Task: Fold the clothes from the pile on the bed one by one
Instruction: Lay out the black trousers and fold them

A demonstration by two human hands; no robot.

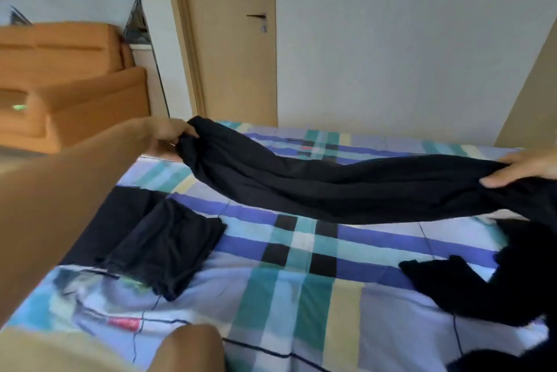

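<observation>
Nearest, at 6 o'clock, a bent knee (pixel 187 347) in tan cloth is seen at the lower edge, just before the bed (pixel 301 296), which is covered by a plaid sheet of blue, teal, pale yellow and black checks. At 8 o'clock a folded dark garment (pixel 162 248) of thin navy cloth is laid flat on the sheet, its left part cut off by the left forearm (pixel 60 206). At 4 o'clock a pile of black clothes (pixel 512 287) is heaped on the sheet by the right edge, with one flap spread toward the middle.

Farther back, a long dark navy garment (pixel 331 188) is held stretched from 10 o'clock to 3 o'clock, sagging a little and raised off the sheet along its middle. At 10 o'clock its bunched end is gripped by the left hand (pixel 168 133), whose fingers are curled round the cloth. At 3 o'clock the other end is pinched between thumb and fingers of the right hand (pixel 524 168), which is partly cut off by the frame edge.

Beyond the bed, a shut pale wooden door (pixel 232 55) with a dark lever handle (pixel 256 16) is seen at 12 o'clock, a plain white wall (pixel 391 40) at 1 o'clock, and an orange upholstered sofa (pixel 60 76) at 10 o'clock.
</observation>
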